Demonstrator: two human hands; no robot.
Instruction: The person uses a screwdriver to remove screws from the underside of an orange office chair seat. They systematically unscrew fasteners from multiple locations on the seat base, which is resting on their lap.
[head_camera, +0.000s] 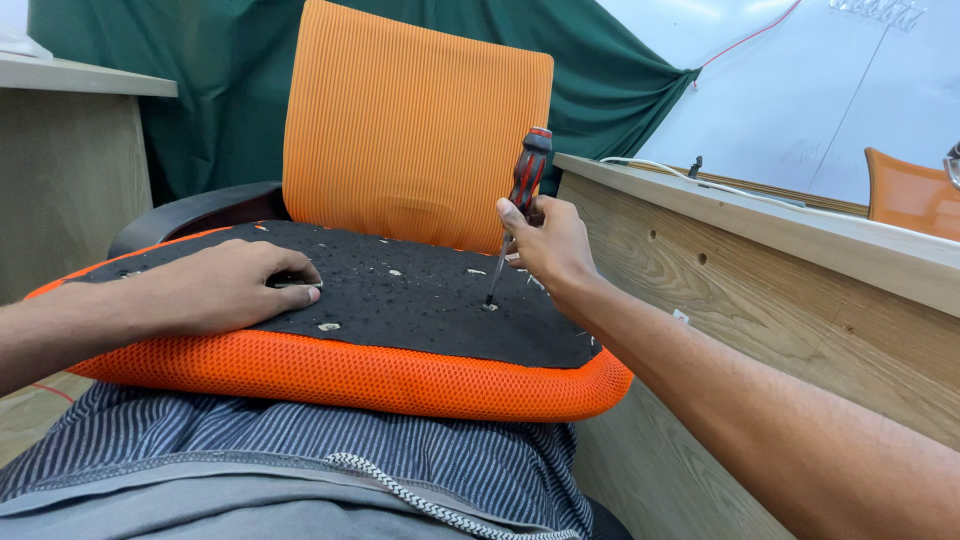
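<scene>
An upturned chair seat (380, 375) with an orange mesh rim and a black underside lies across my lap. My right hand (550, 245) grips a screwdriver (527, 175) with a red and black handle, held nearly upright. Its tip rests on a screw point in the black panel (420, 290). My left hand (225, 285) lies flat on the left part of the black panel, fingers curled over a small metal piece. Several pale marks and holes dot the panel.
An orange ribbed chair back (415, 120) stands upright behind the seat, before a green curtain (230, 60). A wooden desk side (780, 290) runs along the right, another desk (70, 150) on the left. A black armrest (195, 210) shows behind my left hand.
</scene>
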